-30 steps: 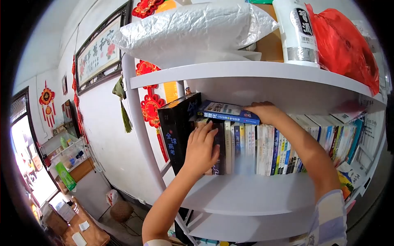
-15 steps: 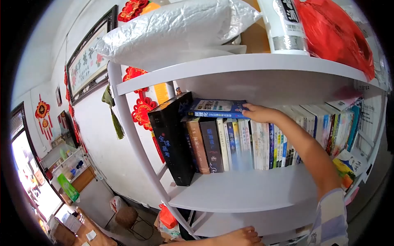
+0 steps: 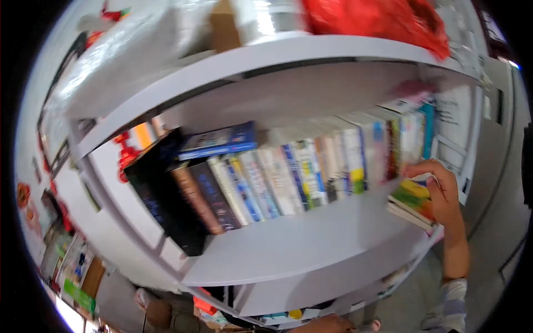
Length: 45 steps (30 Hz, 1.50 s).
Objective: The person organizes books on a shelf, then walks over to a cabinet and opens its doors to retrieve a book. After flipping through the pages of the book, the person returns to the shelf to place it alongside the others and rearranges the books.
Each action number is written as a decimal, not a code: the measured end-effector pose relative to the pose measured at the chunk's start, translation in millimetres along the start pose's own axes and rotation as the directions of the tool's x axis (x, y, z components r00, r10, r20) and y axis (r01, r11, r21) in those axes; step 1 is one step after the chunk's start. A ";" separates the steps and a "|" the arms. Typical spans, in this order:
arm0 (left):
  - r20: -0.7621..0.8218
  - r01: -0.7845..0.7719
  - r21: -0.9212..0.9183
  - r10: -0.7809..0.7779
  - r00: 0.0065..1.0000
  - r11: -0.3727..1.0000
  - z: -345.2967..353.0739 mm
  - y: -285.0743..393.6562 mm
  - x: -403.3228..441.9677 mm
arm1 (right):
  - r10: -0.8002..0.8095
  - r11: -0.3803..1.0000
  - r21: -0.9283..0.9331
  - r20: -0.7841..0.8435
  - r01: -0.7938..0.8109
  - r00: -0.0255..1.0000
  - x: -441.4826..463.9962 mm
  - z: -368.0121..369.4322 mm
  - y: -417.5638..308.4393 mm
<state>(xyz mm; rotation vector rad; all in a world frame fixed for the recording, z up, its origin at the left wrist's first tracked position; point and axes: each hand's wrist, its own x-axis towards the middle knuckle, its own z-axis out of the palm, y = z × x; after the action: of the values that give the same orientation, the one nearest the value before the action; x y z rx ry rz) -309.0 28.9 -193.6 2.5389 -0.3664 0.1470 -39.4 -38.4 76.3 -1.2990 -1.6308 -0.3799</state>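
On the white shelf (image 3: 316,238), upright books (image 3: 300,172) run in a row; thick black book (image 3: 172,205) at left end, blue book (image 3: 219,142) flat on top beside it. Right hand (image 3: 436,191) at right end, grip curled over green-yellow book (image 3: 412,195), can't tell if closed. Left hand (image 3: 330,324) low, grip unclear.

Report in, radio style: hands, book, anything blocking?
Right hand at yellow-green book, right end of shelf; grip unclear. Left hand low, at picture's bottom edge. Book's near side looks unobstructed.
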 end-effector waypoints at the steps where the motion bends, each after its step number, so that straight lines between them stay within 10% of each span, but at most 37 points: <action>1: -0.032 -0.074 0.020 0.075 0.997 0.997 8.6 -4.1 7.4 | 0.073 0.992 0.109 -0.137 -0.058 0.988 -22.5 -6.2 14.7; 5: 0.475 0.285 -0.124 -0.195 0.858 0.951 10.0 -2.3 53.5 | 0.351 0.928 0.283 -0.439 -0.244 0.827 -101.9 -31.1 83.9; 7: 0.481 0.312 -0.359 -0.111 0.869 0.880 36.7 -22.0 65.5 | 0.400 0.916 0.181 -0.461 -0.357 0.792 -133.0 -31.3 108.7; 9: 0.446 0.337 -0.510 -0.092 0.890 0.791 76.5 -49.5 70.3 | 0.309 0.912 -0.180 -0.288 -0.368 0.906 -158.1 -34.3 123.7; 17: 0.456 0.370 -0.631 -0.060 0.888 0.682 114.8 -71.2 143.1 | 0.181 0.918 -0.365 0.030 -0.158 0.983 -164.1 -21.7 132.3; 20: 0.532 0.559 -0.710 -0.194 0.824 0.429 109.0 -71.4 170.7 | 0.158 0.961 -0.261 0.246 -0.092 0.956 -144.3 -30.3 135.1; 23: 0.130 0.210 -0.846 -0.192 0.973 0.490 73.9 -51.9 198.4 | 0.084 0.990 -0.134 0.283 -0.047 0.955 -141.1 -32.8 146.6; 26: 0.023 0.271 -0.763 -0.394 0.919 0.587 18.3 -21.0 218.5 | -0.050 0.991 -0.107 0.210 0.074 0.976 -150.0 -33.4 156.7; 29: -0.159 0.464 -0.639 -0.696 0.700 0.613 -11.5 20.4 222.4 | -0.159 0.982 -0.077 0.155 0.172 0.975 -147.0 -34.2 167.1; 32: -0.450 0.198 -0.778 -0.749 0.486 0.596 4.1 41.2 204.9 | -0.220 0.976 0.030 0.124 0.218 0.968 -140.8 -38.0 175.3; 36: -0.387 0.279 -0.830 -0.858 0.338 0.484 6.5 54.8 177.5 | -0.279 0.954 0.131 0.059 0.270 0.958 -137.0 -43.8 183.6; 41: -0.862 -0.004 -0.492 -0.486 0.147 0.871 -3.3 49.3 183.9 | -0.277 0.905 0.341 0.021 0.254 0.961 -136.0 -53.0 193.8; 45: -0.833 -0.032 -0.546 -0.538 0.125 0.837 -35.3 46.3 209.7 | -0.274 0.836 0.468 -0.097 0.287 0.957 -133.9 -64.1 185.7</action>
<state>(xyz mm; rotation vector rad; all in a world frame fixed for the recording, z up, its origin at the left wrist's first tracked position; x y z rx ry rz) -122.8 -36.8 -102.0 1.4557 0.5706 1.3549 146.9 -90.5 -61.9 -0.6786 -1.7565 -0.1472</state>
